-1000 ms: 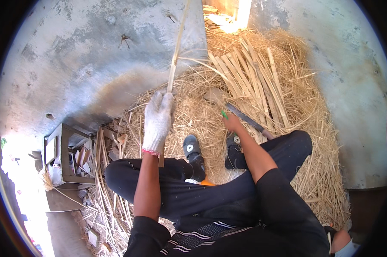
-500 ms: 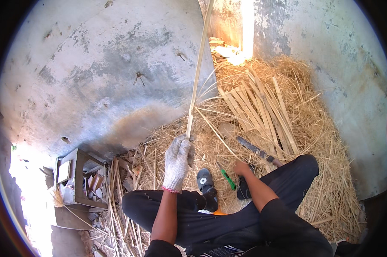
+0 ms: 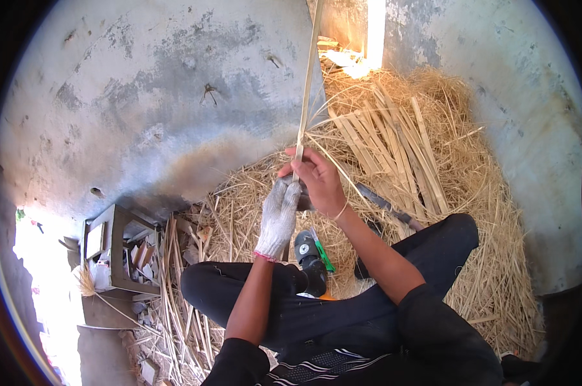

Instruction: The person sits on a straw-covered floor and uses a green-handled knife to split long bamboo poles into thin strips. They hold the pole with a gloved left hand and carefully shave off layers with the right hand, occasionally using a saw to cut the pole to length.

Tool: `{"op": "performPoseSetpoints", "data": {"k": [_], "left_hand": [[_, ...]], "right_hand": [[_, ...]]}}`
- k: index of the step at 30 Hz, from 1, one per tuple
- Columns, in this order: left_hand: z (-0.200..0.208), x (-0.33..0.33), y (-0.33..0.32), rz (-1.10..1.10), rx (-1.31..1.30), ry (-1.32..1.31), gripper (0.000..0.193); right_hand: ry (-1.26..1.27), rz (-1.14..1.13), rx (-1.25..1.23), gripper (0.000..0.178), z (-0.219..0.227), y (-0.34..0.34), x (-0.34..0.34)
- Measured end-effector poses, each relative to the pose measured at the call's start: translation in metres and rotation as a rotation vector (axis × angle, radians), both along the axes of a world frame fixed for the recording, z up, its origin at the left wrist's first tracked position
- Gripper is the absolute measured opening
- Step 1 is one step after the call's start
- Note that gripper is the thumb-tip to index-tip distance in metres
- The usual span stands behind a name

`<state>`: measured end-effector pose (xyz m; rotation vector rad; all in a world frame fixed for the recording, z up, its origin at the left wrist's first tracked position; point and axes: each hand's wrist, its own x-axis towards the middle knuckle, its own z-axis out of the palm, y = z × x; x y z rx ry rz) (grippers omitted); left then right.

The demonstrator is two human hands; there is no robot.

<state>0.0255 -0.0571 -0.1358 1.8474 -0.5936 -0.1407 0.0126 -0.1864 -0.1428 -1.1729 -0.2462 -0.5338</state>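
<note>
Site: rough outdoor craft workplace, ground level. Bare stained concrete floor [image 3: 143,96] in sunlight. Large heap of straw shavings [image 3: 490,212] with split cane strips [image 3: 394,141] lying on it. Small wooden stool [image 3: 114,248] at left, more strips [image 3: 168,283] beside it. Person sits on the ground amid the litter.

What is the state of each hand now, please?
Left hand, gloved: closed around the long bamboo strip.
Right hand, bare: fingers pinching the same strip.
</note>
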Motion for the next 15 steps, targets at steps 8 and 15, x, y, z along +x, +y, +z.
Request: {"op": "performPoseSetpoints", "data": {"k": [8,15], "left_hand": [[0.092,0.079,0.014,0.199,0.004,-0.118,0.075],[0.176,0.110,0.036,-0.015,-0.069,-0.104,0.037]], "right_hand": [[0.229,0.045,-0.360,0.025,-0.070,-0.047,0.016],[0.264,-0.249,-0.898,0.031,-0.159,-0.093,0.013]]}}
